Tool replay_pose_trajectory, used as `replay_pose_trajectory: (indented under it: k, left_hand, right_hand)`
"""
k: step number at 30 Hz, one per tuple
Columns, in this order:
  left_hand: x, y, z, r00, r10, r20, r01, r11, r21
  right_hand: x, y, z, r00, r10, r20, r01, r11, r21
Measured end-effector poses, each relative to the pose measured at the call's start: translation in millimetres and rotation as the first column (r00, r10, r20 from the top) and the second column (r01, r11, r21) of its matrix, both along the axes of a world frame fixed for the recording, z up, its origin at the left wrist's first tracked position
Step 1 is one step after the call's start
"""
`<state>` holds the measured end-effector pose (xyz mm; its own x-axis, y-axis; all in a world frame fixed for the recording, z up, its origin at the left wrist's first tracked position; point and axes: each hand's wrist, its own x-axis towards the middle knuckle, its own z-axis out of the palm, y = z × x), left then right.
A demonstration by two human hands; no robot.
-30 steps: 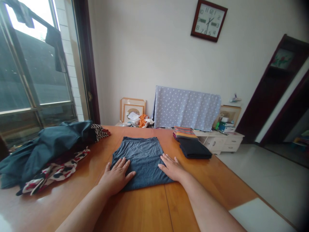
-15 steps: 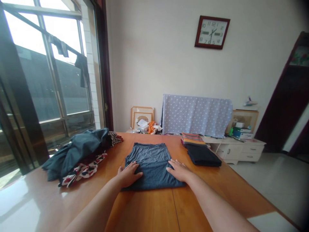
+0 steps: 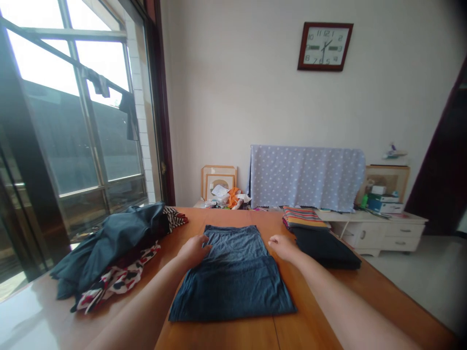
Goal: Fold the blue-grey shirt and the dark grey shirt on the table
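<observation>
Folded blue garment (image 3: 233, 287) centred on wooden table (image 3: 219, 338), long axis near to far, narrower end pointing far, left hand (image 3: 193, 250) curled at left edge, right hand (image 3: 284, 247) curled beside right edge, cannot tell if either grips

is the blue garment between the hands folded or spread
Partly folded: across the blue garment runs the edge of its doubled near section.
</observation>
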<state>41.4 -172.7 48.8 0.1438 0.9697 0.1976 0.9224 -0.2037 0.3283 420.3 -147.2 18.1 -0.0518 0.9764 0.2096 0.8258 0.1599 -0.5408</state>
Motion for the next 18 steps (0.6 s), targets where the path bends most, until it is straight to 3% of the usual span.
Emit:
replay_pose_trajectory:
  k: [9,18]
  left_hand:
    - [6,83,-17.0,0.989,0.112,-0.093,-0.114,0.993,-0.015]
    - [5,134,-34.4,0.992,0.127,-0.006,-0.126,0.985,-0.114]
  right_hand:
    - [-28,87,-4.5,0.996,-0.007,0.085,0.007,1.000,-0.002]
    - [-57,146,-31.1,0.988,0.009,0.152,-0.003,0.999,-0.037]
